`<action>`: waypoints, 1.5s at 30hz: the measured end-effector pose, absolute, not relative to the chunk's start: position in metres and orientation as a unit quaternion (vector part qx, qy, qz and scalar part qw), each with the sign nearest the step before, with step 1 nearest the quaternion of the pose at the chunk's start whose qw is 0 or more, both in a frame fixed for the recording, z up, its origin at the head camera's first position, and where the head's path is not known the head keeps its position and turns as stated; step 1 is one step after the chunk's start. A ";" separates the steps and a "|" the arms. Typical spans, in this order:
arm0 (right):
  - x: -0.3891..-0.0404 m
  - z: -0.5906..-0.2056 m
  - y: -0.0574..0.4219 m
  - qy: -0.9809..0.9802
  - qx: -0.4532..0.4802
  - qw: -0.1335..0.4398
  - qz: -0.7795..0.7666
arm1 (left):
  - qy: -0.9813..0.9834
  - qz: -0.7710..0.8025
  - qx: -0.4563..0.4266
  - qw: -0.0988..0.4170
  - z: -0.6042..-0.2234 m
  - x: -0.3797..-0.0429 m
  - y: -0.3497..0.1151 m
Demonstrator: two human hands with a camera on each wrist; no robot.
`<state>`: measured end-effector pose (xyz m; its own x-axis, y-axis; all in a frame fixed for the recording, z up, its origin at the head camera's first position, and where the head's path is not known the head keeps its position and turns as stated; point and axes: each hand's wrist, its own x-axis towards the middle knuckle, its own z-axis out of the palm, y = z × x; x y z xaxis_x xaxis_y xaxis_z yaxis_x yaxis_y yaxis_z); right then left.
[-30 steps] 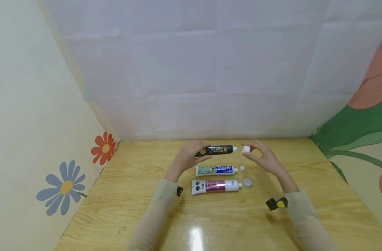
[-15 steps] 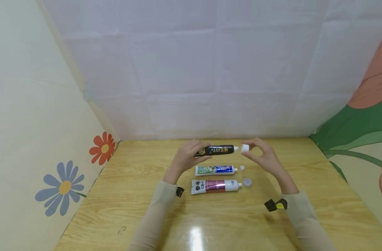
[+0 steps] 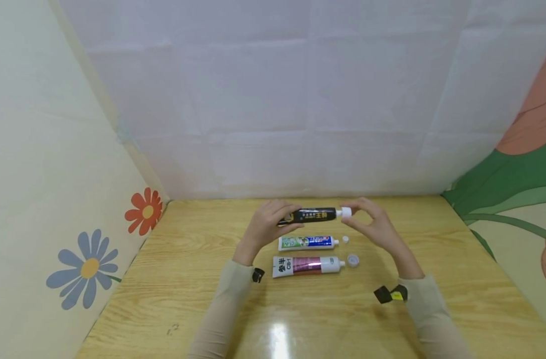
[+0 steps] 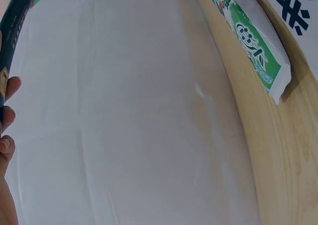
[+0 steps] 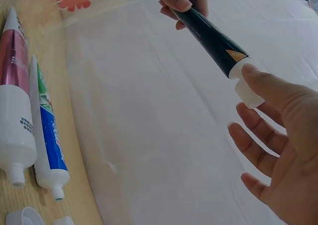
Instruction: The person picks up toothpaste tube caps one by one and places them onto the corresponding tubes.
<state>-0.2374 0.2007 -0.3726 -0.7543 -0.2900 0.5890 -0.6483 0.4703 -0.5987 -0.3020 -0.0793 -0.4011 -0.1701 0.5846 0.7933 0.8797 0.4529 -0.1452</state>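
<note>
My left hand grips a black toothpaste tube with gold print, held above the table with its nozzle to the right. With thumb and fingers my right hand pinches a white cap at the tube's nozzle. In the right wrist view the cap sits right at the nozzle end, slightly askew; whether it is threaded on I cannot tell. Below lie a green and blue toothpaste tube and a white and pink toothpaste tube, both uncapped and pointing right.
A small white cap and a larger white cap lie beside the nozzles of the two lower tubes. The wooden table meets a white sheet at the back. Flower-painted panels flank both sides.
The right hand has moved left with the white cap, closing the gap to the black tube's nozzle. The left hand and tube shifted very slightly right. Both lying tubes stayed put.
</note>
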 end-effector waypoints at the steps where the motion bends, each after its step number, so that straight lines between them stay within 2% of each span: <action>1: -0.237 -0.372 0.200 -0.833 0.283 0.206 0.428 | -0.744 -0.176 -0.492 0.417 -0.401 -0.302 -0.079; 24: -0.230 -0.363 0.194 -0.852 0.262 0.170 0.421 | -0.739 -0.155 -0.480 0.446 -0.396 -0.294 -0.077; 32: -0.256 -0.394 0.204 -0.843 0.277 0.187 0.422 | -0.731 -0.152 -0.487 0.453 -0.395 -0.293 -0.076; 45: -0.256 -0.398 0.200 -0.856 0.243 0.171 0.423 | -0.728 -0.142 -0.486 0.463 -0.397 -0.292 -0.075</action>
